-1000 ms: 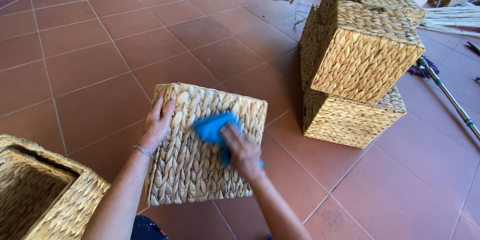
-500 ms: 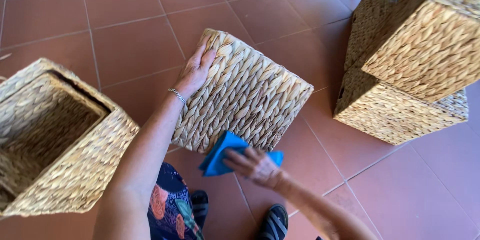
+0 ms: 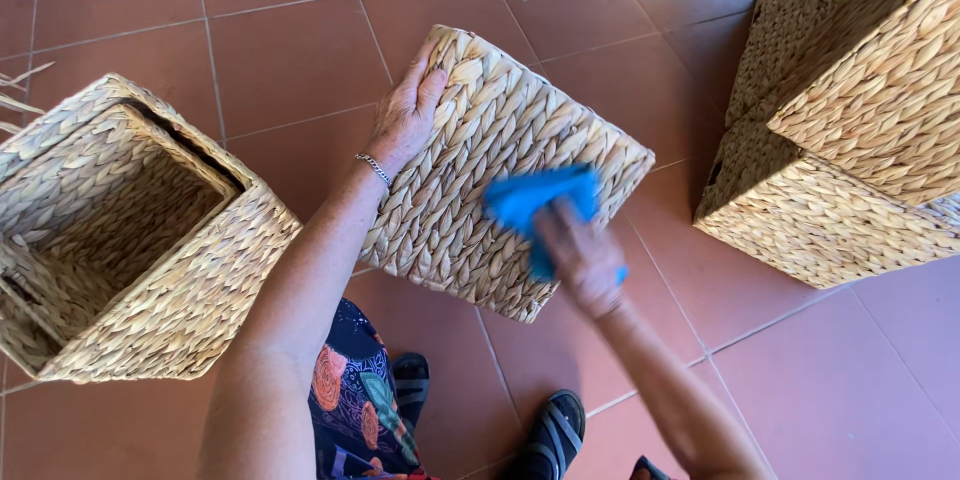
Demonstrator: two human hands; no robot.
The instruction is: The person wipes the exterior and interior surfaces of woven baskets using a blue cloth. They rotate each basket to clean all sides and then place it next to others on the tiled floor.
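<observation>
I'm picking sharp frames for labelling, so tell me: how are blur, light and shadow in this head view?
Head view: the right hand and blue cloth are smeared by motion blur; the left hand, the woven basket it rests on and the open basket are sharp. Daylight is bright and even; the open basket's inside is shaded, and the stacked baskets are shaded on their left faces. No glare.

Since half a second ago, the right hand (image 3: 583, 258) has carried the blue cloth (image 3: 538, 202) off the floor side and up onto the basket (image 3: 480, 160), pressing it against the weave near the right edge; it shows motion blur.
</observation>
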